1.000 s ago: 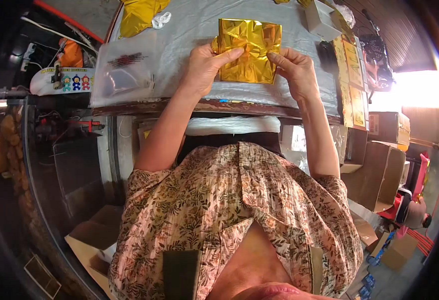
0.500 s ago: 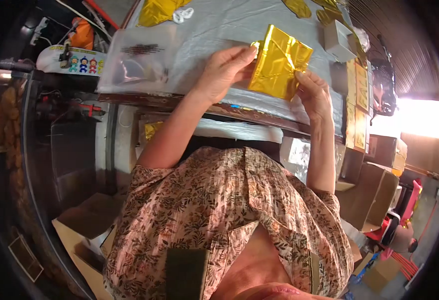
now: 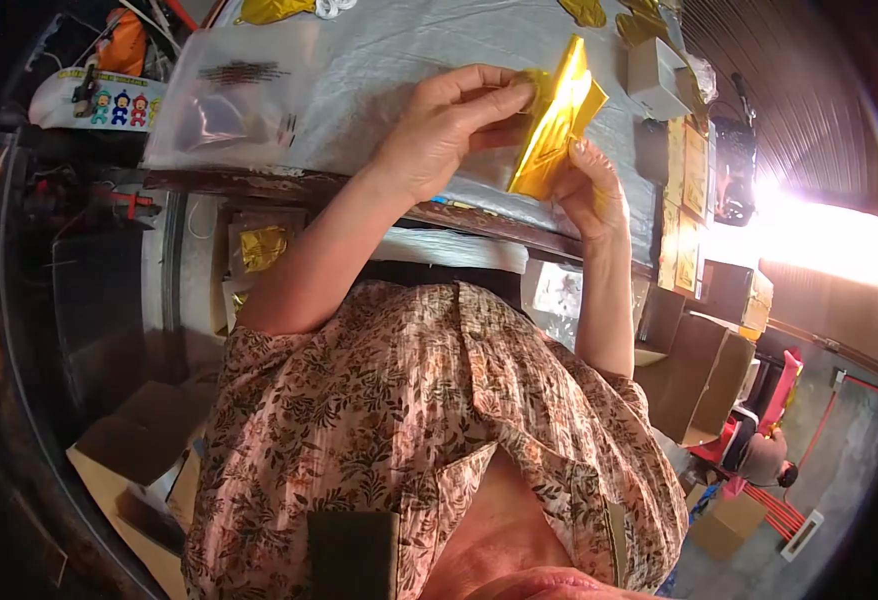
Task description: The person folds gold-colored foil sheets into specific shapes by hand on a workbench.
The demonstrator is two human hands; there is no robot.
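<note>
A shiny gold foil sheet [image 3: 556,125], folded into layers, is held up above the table between both hands. My left hand [image 3: 449,125] is closed at its left edge, thumb and fingers pinching a bit of foil. On the other side, my right hand [image 3: 595,190] grips the lower right part, its thumb pressed to the foil and its fingers partly hidden behind. Below lies the table's grey plastic-like cover [image 3: 379,60]. Left of my left hand, a clear plastic sheet or bag [image 3: 204,125] rests on the table, with thin dark reddish sticks [image 3: 244,73] on it.
Gold foil pieces [image 3: 277,10] lie at the table's far side. A white box [image 3: 657,80] stands to the right. Open cardboard boxes [image 3: 699,385] flank me below table height. A shelf under the table edge holds gold foil [image 3: 262,247]. Another person [image 3: 764,458] is at far right.
The gold foil has turned from nearly flat-on to a narrower, folded view, with its layers showing at the right. Both hands still hold it. The whole view has shifted slightly.
</note>
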